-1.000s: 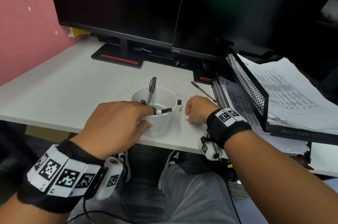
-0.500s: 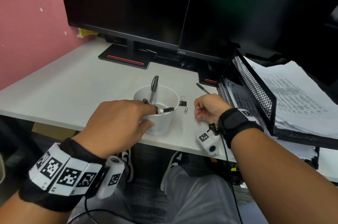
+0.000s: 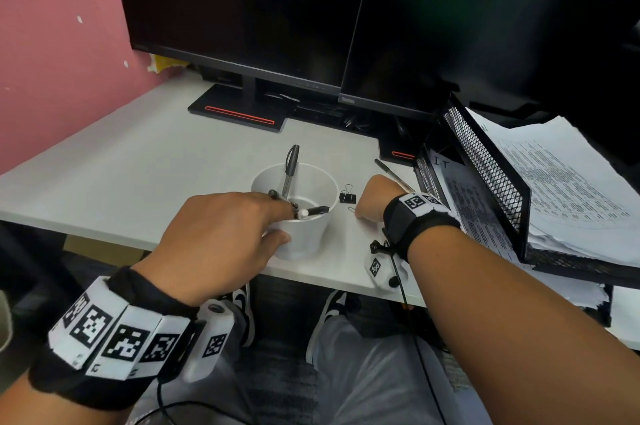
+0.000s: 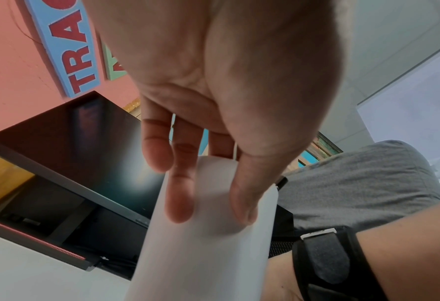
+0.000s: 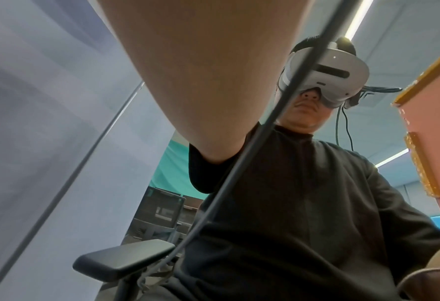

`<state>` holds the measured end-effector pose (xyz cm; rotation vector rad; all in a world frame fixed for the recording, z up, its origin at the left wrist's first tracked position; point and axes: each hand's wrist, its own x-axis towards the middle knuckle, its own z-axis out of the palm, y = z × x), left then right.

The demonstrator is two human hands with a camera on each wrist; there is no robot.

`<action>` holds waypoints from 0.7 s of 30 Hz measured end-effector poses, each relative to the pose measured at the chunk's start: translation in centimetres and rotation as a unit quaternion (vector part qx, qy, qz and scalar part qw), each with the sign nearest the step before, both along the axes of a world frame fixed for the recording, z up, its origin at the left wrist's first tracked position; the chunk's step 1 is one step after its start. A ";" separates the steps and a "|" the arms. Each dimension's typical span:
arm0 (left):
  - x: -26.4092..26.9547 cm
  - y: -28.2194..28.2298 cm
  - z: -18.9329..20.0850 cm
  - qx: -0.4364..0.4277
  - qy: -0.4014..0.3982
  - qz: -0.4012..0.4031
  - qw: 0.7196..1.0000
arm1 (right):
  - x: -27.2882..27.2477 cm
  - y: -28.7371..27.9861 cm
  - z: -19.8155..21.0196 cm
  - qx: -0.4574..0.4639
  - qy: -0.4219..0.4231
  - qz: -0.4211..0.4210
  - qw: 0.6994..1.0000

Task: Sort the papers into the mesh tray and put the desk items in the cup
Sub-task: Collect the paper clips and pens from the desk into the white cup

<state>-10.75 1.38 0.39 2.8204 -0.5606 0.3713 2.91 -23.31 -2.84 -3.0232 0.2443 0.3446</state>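
A white cup (image 3: pixel 302 234) stands near the desk's front edge with several pens (image 3: pixel 290 164) in it. My left hand (image 3: pixel 221 234) grips the cup, thumb on its near wall and fingers at the rim; in the left wrist view the fingers (image 4: pixel 180 195) lie on the cup (image 4: pixel 208 254). My right hand (image 3: pixel 375 197) is down on the desk right of the cup, fingers curled under and hidden. A small paper clip (image 3: pixel 351 209) and a black binder clip (image 3: pixel 347 196) lie just left of it. A pen (image 3: pixel 391 172) lies behind it. The mesh tray (image 3: pixel 485 161) holds papers (image 3: pixel 561 189).
Two dark monitors (image 3: pixel 242 8) on stands (image 3: pixel 239 112) fill the back of the white desk (image 3: pixel 121 175). A pink wall (image 3: pixel 52 60) closes the left side. The right wrist view shows only my forearm (image 5: pixel 201 71) and body.
My right hand lifted and turned half a second ago, then came back down beside the paper clip. A red clip near it a second ago is out of sight. The left hand stays on the cup.
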 end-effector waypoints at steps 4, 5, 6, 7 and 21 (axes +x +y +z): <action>-0.1 0.2 -0.1 0.000 0.007 -0.001 1.000 | -0.2 -0.3 0.1 0.031 0.066 0.006 0.997; -0.1 0.2 -0.1 -0.001 0.006 -0.001 1.000 | -0.4 -0.4 0.1 0.040 0.076 0.006 0.996; -0.1 0.2 -0.1 -0.001 0.007 0.000 1.000 | -0.6 -0.6 0.0 0.049 0.082 0.004 0.995; -0.1 0.2 -0.1 0.001 0.009 0.001 1.000 | -0.8 -0.7 -0.1 0.058 0.089 0.001 0.994; -0.2 -1.5 0.2 0.018 0.017 -0.009 1.000 | -4.1 3.9 10.7 0.405 -0.028 0.207 0.890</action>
